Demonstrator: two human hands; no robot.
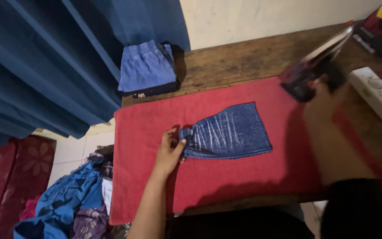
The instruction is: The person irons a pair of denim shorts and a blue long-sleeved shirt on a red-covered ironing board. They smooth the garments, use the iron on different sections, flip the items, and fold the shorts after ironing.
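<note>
- i see one red cloth (226, 177) spread over the wooden table (244, 57), its long side running left to right.
- one small denim piece (228, 132) lies mid-cloth, long axis left to right.
- one folded blue stack (147, 66) sits far left.
- my left hand (169, 152), the nearer one, pinches the denim's left end closed.
- my right hand (328, 99) grips one iron (317, 62), raised right of the denim.
- one white power strip (379, 90), far right.
</note>
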